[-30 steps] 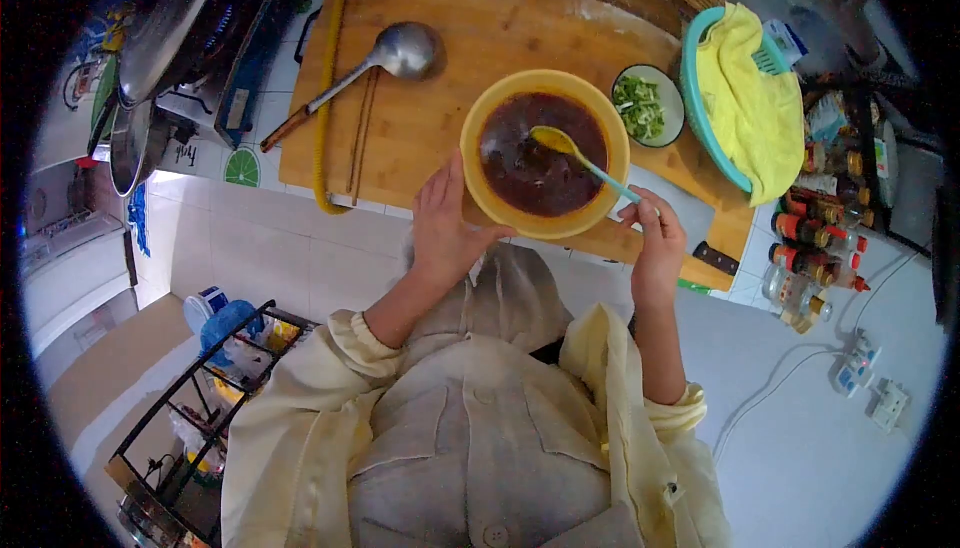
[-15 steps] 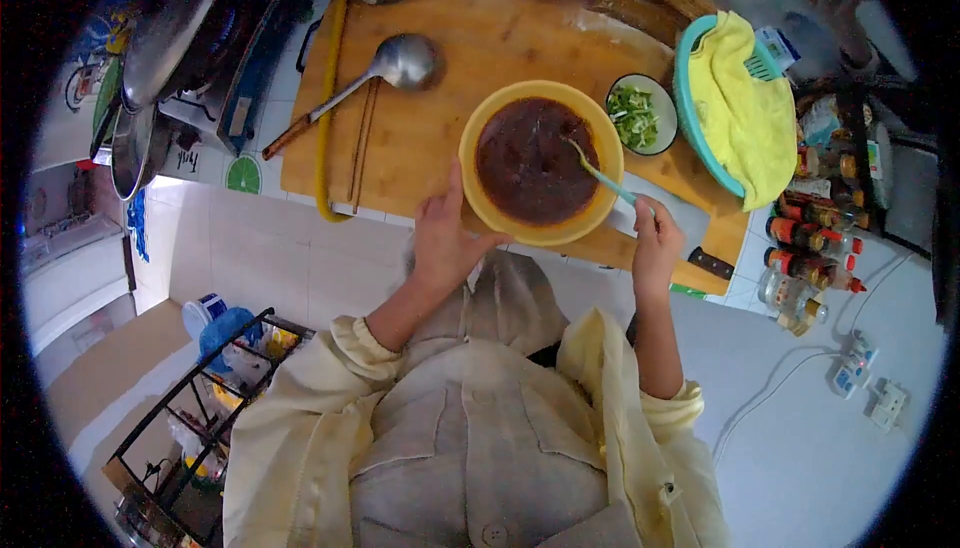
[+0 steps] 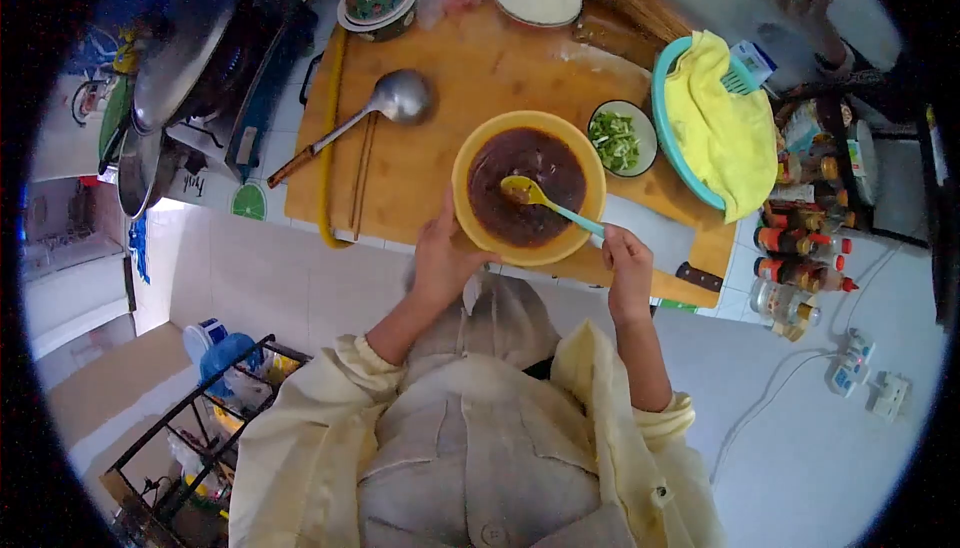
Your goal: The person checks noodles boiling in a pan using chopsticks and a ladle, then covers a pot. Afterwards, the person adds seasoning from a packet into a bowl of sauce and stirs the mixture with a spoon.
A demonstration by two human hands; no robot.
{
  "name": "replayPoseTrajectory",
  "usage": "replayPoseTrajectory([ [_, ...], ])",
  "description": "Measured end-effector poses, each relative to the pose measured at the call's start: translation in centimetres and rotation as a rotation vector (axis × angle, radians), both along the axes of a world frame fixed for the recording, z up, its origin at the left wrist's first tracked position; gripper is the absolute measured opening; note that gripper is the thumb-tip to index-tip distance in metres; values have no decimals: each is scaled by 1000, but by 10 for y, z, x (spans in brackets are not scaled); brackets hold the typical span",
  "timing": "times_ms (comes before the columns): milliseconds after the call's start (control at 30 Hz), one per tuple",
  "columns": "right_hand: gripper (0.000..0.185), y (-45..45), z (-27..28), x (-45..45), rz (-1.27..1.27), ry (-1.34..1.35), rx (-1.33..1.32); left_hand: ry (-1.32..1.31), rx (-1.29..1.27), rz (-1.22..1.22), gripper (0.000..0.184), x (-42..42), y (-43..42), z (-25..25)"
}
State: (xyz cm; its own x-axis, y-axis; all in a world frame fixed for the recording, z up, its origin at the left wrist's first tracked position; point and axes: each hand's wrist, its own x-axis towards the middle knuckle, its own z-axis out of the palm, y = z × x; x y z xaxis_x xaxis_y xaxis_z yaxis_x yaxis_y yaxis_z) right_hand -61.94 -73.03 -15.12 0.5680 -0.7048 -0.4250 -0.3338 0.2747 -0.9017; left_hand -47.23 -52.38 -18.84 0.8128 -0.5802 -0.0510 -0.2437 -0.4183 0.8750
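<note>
A yellow bowl (image 3: 462, 210) of dark reddish-brown liquid rests near the front edge of a wooden board. My left hand (image 3: 440, 266) grips its near left side, thumb and fingers around the outer wall. In my right hand (image 3: 627, 260), closed in a pinch, is the light-blue handle of a spoon (image 3: 565, 213). The spoon's yellow head shows at the surface of the liquid, in the middle of the bowl. Chopped green onion (image 3: 614, 143) fills a small bowl just beyond, to the right.
On the wooden board (image 3: 480, 58) lie a metal ladle (image 3: 402, 96) and chopsticks (image 3: 364, 178). A knife handle (image 3: 699, 277) sticks out at front right. A yellow cloth (image 3: 718, 128) covers a teal basket (image 3: 663, 113). Sauce bottles (image 3: 800, 241) stand right; a wok (image 3: 185, 58) is left.
The spoon's head has come up to the surface; before, it was sunk in the liquid. My right hand has shifted left and slightly down in view. The left hand keeps its hold.
</note>
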Motion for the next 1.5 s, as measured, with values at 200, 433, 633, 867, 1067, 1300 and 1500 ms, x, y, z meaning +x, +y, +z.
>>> replayPoseTrajectory([
  [200,23,-12,4,8,-33,-90,-138,118,-77,-38,112,11,2,-3],
  [433,18,-27,-13,31,30,-85,-449,266,-148,-104,109,25,3,14],
  [633,18,-22,-33,40,83,-141,-372,303,-197,-97,110,26,2,18],
  [867,16,-16,-19,36,227,-56,-310,396,-313,-114,107,22,7,1],
  [1067,15,-13,-12,28,353,-108,-527,347,-233,-115,103,20,6,13],
  [1300,13,-14,23,9,453,-2,-685,276,-219,-153,100,27,14,-20],
  [1500,10,-25,46,-9,402,-47,-751,243,-310,-100,100,20,7,-2],
])
